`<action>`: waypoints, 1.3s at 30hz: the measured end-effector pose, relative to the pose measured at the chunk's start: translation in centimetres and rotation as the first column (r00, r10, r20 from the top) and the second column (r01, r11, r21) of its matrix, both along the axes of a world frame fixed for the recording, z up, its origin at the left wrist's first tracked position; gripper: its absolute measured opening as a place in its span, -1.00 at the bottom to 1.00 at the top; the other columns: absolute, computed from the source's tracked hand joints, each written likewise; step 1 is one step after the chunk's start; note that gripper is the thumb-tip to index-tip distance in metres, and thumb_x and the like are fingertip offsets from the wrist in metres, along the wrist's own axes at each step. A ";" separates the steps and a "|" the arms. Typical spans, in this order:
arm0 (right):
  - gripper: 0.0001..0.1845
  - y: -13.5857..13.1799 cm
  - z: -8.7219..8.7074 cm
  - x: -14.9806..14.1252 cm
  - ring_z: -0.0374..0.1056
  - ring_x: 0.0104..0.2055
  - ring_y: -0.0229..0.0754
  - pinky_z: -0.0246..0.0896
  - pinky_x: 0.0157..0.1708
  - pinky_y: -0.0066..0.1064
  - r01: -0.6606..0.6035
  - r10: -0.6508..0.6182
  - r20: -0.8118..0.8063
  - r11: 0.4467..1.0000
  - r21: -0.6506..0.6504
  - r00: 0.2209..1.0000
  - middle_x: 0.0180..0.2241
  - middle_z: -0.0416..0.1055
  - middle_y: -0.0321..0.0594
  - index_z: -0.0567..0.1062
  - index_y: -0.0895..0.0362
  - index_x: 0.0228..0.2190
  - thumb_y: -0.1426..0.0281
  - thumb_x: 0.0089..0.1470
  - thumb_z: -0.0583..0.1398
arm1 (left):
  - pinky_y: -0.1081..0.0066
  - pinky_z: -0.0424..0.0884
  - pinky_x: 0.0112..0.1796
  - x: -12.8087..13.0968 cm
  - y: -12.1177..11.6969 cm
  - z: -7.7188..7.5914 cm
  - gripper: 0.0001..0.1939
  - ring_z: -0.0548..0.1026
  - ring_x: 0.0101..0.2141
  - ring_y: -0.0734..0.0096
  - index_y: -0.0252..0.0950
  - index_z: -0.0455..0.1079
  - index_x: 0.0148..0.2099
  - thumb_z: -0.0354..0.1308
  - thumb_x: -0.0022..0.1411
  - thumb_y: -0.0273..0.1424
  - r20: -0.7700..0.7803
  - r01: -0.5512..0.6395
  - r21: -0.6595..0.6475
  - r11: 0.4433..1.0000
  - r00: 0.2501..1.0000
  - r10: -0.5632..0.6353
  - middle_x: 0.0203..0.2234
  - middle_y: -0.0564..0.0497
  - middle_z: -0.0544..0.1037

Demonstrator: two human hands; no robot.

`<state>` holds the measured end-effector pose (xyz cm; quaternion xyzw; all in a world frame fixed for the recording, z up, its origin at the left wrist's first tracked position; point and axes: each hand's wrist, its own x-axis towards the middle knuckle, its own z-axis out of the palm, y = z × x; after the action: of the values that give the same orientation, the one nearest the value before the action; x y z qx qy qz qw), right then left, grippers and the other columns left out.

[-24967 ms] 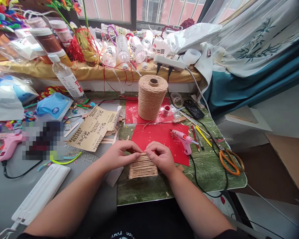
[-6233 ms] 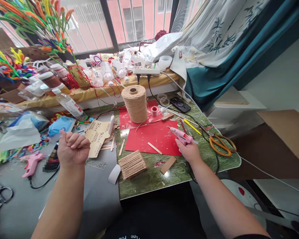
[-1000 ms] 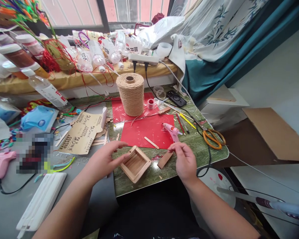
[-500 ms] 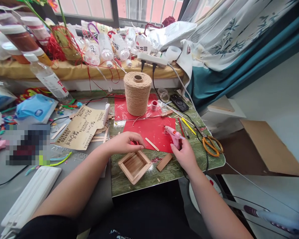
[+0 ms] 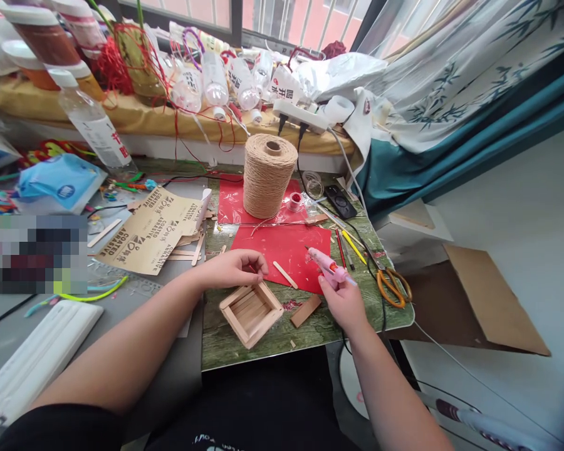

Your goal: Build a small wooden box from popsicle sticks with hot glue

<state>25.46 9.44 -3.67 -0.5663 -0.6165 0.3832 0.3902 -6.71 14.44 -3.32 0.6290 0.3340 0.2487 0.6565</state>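
My right hand (image 5: 345,307) is wrapped round a pink hot glue gun (image 5: 329,266), its nozzle pointing up and left over the red sheet (image 5: 305,244). My left hand (image 5: 235,269) is closed with curled fingers just above the back edge of a small square box made of wooden craft sticks (image 5: 230,322). Anything between those fingertips is hidden, and whether they touch the box I cannot tell. A loose craft stick (image 5: 285,274) lies on the red sheet between my hands. Closer to me, a flat brown wooden piece (image 5: 305,311) rests right of the box.
Behind stands a big twine spool (image 5: 269,178). Orange-handled scissors (image 5: 392,285), a yellow pen (image 5: 354,247) and a black phone-like device (image 5: 341,200) lie on the right. Sandpaper (image 5: 153,232) and a white power strip (image 5: 42,360) are left. Bottles crowd the window ledge (image 5: 160,119).
The view has shifted slightly. The glue gun is tilted flatter, its body turned more sideways in my right hand. My left hand stays by the box with its fingers curled.
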 end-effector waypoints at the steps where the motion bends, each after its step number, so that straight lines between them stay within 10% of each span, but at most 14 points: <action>1: -0.54 -0.8 0.3 0.0 0.54 0.08 0.11 0.39 0.19 0.02 0.018 -0.018 -0.001 1.000 -0.015 1.000 -0.03 0.64 -0.08 0.56 0.09 0.11 0.19 0.23 0.29 | 0.40 0.47 -0.25 0.1 -0.1 -0.2 -0.84 0.56 -0.33 0.39 -0.23 0.51 -0.19 0.35 0.15 -0.41 -0.005 -0.017 -0.025 1.000 1.000 0.017 -0.32 0.04 0.61; 13: -0.71 -4.9 6.4 -2.2 0.54 -0.06 0.01 0.45 -0.01 -0.18 -0.358 0.367 0.167 0.930 -0.086 0.915 -0.08 0.61 -0.13 0.60 0.05 -0.02 0.42 0.24 0.22 | 0.47 0.27 -0.32 1.5 -0.2 -1.0 -0.83 0.41 -0.42 0.49 -0.28 0.43 -0.22 0.26 0.10 -0.39 -0.037 -0.098 -0.191 0.977 0.995 0.092 -0.41 0.12 0.50; 27: -0.76 -4.3 5.4 -3.7 0.45 -0.24 -0.12 0.38 -0.17 -0.31 -0.367 0.391 0.205 0.918 -0.150 0.897 -0.25 0.55 -0.22 0.57 0.09 -0.09 0.47 0.22 0.18 | 0.45 0.32 -0.31 1.6 -0.5 -1.5 -0.81 0.44 -0.42 0.47 -0.28 0.43 -0.22 0.27 0.12 -0.33 0.022 -0.101 -0.288 0.952 0.993 0.112 -0.39 0.09 0.53; 39: -0.49 -4.1 6.7 -4.7 0.51 0.00 0.01 0.44 0.11 -0.17 -0.397 0.416 0.221 0.909 -0.126 0.882 -0.15 0.62 -0.17 0.56 0.01 0.17 0.45 0.23 0.16 | 0.46 0.30 -0.32 1.6 -0.4 -1.6 -0.83 0.43 -0.41 0.46 -0.29 0.46 -0.23 0.27 0.12 -0.34 0.045 -0.104 -0.281 0.954 0.992 0.121 -0.39 0.07 0.53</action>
<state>20.81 5.37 3.05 -0.4818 -0.7491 0.4080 0.2007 -5.16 14.01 -4.97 0.5027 0.3805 0.2555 0.7329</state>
